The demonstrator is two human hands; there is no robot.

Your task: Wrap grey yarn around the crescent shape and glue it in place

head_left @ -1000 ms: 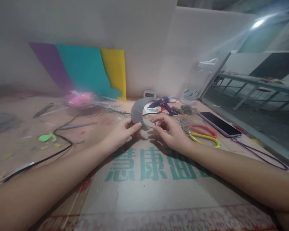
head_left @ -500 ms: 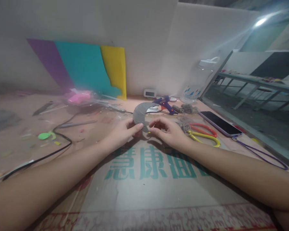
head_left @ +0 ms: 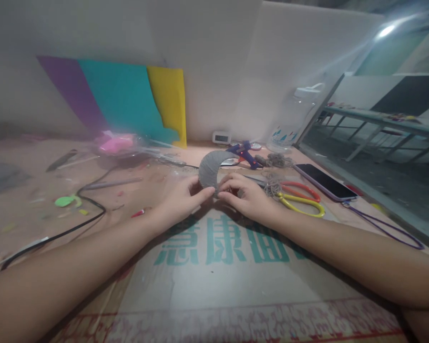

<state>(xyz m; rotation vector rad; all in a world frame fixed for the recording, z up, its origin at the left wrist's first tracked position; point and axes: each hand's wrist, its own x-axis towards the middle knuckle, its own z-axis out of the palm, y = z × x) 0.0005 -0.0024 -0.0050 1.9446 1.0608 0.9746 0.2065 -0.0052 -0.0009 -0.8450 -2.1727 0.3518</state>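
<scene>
A grey crescent (head_left: 210, 170), its surface covered in what looks like wound yarn, stands upright between my hands above the cardboard. My left hand (head_left: 184, 197) grips its lower left part, thumb in front and fingers behind. The thumb and fingers of my right hand (head_left: 241, 193) are closed at the crescent's lower tip; any yarn strand between them is too small to make out. Just right of that hand lies a loose tangle of grey yarn (head_left: 272, 185), beside scissors (head_left: 302, 202) with one red and one yellow handle.
Behind the crescent are a blue glue gun (head_left: 248, 155), a small digital clock (head_left: 221, 137) and more grey yarn (head_left: 277, 159). A clear bottle (head_left: 289, 119) and a phone (head_left: 325, 182) are on the right. A black cable (head_left: 60, 234) crosses the left; printed cardboard (head_left: 214, 290) lies underneath.
My right hand has moved slightly left, its fingertips now against the crescent's lower tip. The crescent has turned a little, showing more of its face. A small red item shows beside my left forearm.
</scene>
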